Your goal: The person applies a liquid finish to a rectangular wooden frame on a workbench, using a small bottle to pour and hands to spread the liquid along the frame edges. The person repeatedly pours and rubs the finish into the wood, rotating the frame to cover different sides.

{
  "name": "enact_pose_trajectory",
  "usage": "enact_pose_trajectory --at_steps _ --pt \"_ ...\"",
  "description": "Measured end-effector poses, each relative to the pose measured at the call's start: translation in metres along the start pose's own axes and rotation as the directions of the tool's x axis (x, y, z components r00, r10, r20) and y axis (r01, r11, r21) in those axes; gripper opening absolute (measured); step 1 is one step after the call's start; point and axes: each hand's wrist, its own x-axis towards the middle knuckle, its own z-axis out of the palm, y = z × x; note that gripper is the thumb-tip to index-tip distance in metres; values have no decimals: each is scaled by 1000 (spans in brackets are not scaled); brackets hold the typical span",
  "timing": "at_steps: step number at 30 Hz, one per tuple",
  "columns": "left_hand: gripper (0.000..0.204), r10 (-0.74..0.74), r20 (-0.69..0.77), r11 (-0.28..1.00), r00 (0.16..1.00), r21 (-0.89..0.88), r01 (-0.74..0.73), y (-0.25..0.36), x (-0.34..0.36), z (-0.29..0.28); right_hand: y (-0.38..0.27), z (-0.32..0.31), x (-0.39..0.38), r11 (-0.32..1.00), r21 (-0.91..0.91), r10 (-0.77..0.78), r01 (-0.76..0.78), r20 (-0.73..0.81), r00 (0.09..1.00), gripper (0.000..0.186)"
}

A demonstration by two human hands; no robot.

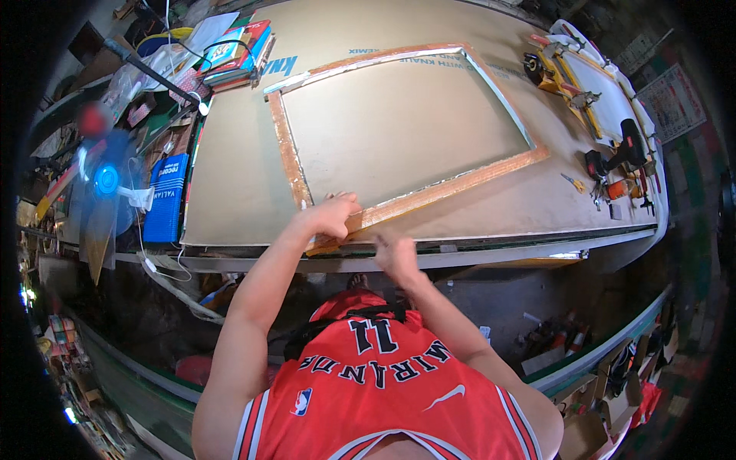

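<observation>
A rectangular wooden frame (445, 184), orange-brown with whitish paint along parts of its inner edge, lies tilted on a large beige board (222, 153). My left hand (330, 216) grips the frame at its near-left corner, fingers curled over the wood. My right hand (397, 254) is just below the near side, to the right of that corner, by the board's front edge. Its fingers are curled and slightly blurred; what they hold, if anything, I cannot make out.
Stacked books (238, 50), a blue pack (165, 203) and a fan (107, 180) crowd the left side. At the right lie clamps (583, 100), a cordless drill (621, 153) and scissors (573, 184). Below the bench's front rail (498, 263) are a floor and assorted items.
</observation>
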Motion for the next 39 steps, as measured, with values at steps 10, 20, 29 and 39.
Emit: enact_pose_trajectory --at_steps 10,20,29,39 --pt "18 -316 -675 925 667 -376 57 26 -105 72 53 -75 78 839 -483 -151 251 238 960 53" --pt "35 -849 -32 -125 527 -957 -260 2 -104 101 49 -38 77 804 -544 -237 242 81 968 50" --pt "21 -901 -125 -87 416 -886 -455 -2 -92 125 42 -30 75 814 -541 -232 211 32 972 50" --pt "14 -888 90 -344 451 -780 -522 17 -73 92 15 -14 95 788 -580 -264 204 -19 964 49"
